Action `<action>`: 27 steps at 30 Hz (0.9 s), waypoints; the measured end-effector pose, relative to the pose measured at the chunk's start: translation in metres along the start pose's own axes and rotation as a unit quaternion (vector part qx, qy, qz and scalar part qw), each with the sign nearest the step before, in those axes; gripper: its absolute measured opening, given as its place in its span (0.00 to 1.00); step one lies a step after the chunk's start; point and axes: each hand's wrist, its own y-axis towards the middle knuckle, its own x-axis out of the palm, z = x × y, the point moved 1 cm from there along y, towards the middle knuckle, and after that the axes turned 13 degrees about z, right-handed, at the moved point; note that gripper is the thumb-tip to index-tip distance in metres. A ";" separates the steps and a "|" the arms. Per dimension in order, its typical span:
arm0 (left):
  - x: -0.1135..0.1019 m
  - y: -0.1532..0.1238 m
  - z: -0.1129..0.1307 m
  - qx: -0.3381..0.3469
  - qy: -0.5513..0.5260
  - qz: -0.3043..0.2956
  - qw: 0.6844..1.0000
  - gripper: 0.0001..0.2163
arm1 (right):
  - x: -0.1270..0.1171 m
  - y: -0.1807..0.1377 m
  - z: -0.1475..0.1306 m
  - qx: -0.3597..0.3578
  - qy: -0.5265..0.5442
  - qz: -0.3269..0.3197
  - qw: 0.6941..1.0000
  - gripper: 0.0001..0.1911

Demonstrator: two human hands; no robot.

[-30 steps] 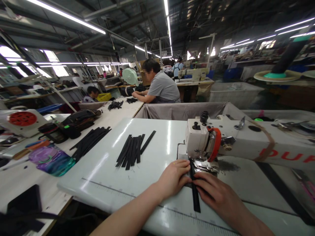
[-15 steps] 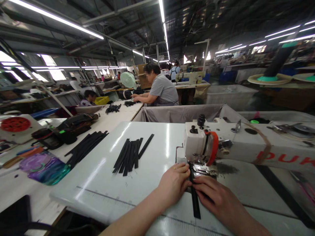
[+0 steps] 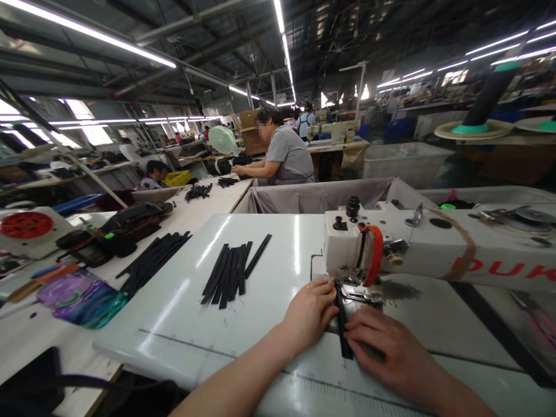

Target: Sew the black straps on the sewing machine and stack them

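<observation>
A narrow black fabric strip (image 3: pixel 346 348) lies lengthwise under the head of a white sewing machine (image 3: pixel 412 234), its near end pointing towards me. My left hand (image 3: pixel 309 313) is closed at the strip's left edge, fingertips pressed down just in front of the metal presser area. On the other side, my right hand (image 3: pixel 382 341) has its fingers bent together against the strip's right edge, nearer its loose end. The metal guide plate (image 3: pixel 358 294) sits beside the strip. The needle itself is hard to make out.
Several black strips (image 3: pixel 228 272) lie in a bundle on the pale machine table (image 3: pixel 174 330). More strips (image 3: pixel 152 263) rest on the left bench, near a purple-green pouch (image 3: pixel 78 298). Scissors (image 3: pixel 536 318) lie at far right. A co-worker in grey (image 3: pixel 289 150) sits ahead.
The strip has slid away from me, further under the machine head, so less of its near end shows. My left hand stays by the presser; my right hand has shifted slightly right.
</observation>
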 end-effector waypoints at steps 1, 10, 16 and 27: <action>0.000 0.001 0.000 0.001 -0.001 -0.001 1.000 0.06 | -0.002 0.000 -0.002 -0.003 0.015 -0.010 1.000 0.07; 0.001 0.002 0.001 -0.007 0.007 0.004 1.000 0.06 | -0.004 0.003 0.001 -0.002 -0.033 0.009 0.999 0.07; 0.002 0.001 0.003 -0.005 0.017 0.006 1.000 0.08 | 0.005 0.002 0.011 -0.003 -0.080 0.047 0.996 0.10; 0.007 -0.002 0.006 0.001 0.043 0.029 0.999 0.11 | 0.012 0.002 0.020 0.039 -0.120 -0.019 0.992 0.19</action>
